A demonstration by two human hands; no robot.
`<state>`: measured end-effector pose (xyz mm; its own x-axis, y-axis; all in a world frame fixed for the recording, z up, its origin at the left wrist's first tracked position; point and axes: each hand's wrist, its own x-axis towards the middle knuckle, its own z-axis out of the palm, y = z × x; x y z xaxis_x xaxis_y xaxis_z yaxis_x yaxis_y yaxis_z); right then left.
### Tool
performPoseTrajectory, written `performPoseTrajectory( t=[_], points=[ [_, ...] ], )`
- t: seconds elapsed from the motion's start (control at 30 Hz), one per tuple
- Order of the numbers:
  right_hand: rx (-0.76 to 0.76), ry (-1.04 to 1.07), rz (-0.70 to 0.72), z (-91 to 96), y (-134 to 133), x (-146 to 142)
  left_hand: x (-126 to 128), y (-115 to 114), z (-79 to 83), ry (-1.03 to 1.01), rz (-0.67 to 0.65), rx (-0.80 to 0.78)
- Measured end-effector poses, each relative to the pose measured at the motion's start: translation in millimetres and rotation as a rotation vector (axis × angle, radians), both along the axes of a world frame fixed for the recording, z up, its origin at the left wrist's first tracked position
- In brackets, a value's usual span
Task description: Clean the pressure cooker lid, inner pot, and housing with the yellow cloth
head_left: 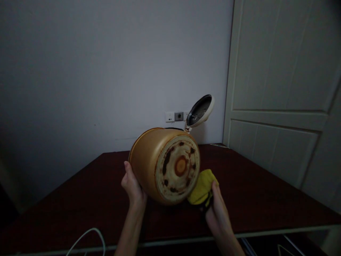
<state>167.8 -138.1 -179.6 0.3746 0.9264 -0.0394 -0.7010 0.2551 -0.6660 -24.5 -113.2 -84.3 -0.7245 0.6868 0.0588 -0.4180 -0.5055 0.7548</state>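
Note:
A gold-coloured inner pot is held up on its side above the dark red table, its stained, scorched bottom turned toward me. My left hand grips the pot's left side from below, fingers wrapped behind it. My right hand is closed on a yellow cloth and presses it against the pot's lower right edge. Behind the pot an open cooker lid sticks up; the cooker body is hidden by the pot.
A white cable loops over the table's near edge at the left. Wall sockets sit on the grey wall behind the table. A white panelled door stands at the right, close to the table's far right corner.

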Motion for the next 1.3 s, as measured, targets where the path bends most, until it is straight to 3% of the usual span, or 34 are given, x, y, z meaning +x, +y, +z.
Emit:
performPoseTrajectory(
  t=[0.07,0.13,0.3,0.5,0.67,0.83,0.93,1.0,1.1,1.17,1.3],
  points=[
    [0.059,0.066,0.198,1.8,-2.8,-16.9,2.0,1.6,-2.5,-0.017,0.018,0.025],
    [0.101,0.114,0.294,7.6,-2.5,-27.1,3.8,3.2,-6.4,-0.020,0.025,0.054],
    [0.171,0.196,0.150,19.7,9.6,-31.2,5.2,5.1,-19.7,0.037,-0.085,0.164],
    [0.153,0.184,0.032,28.7,25.1,-24.6,-4.2,1.6,-28.0,0.425,-0.160,0.153],
    [0.166,0.168,-0.028,34.2,35.1,-14.3,-2.4,-12.8,-12.1,0.737,-0.195,0.151],
    [0.144,0.166,-0.042,34.7,36.4,-6.6,11.5,-25.7,18.9,0.932,-0.178,0.267],
    [0.107,0.123,-0.028,33.5,36.2,-4.1,11.1,-21.9,38.5,0.979,-0.161,0.230],
    [0.099,0.087,-0.040,34.3,37.8,-1.6,7.2,-15.0,48.5,0.980,-0.216,0.167],
    [0.108,0.035,-0.034,40.3,42.3,6.1,1.7,-3.9,56.3,0.881,-0.407,0.091],
    [0.126,-0.010,-0.003,47.0,45.9,14.3,-0.1,1.2,56.7,0.730,-0.495,0.077],
    [0.143,-0.207,-0.058,60.8,56.1,35.1,-1.7,4.7,49.0,0.284,-0.507,0.036]
  ],
)
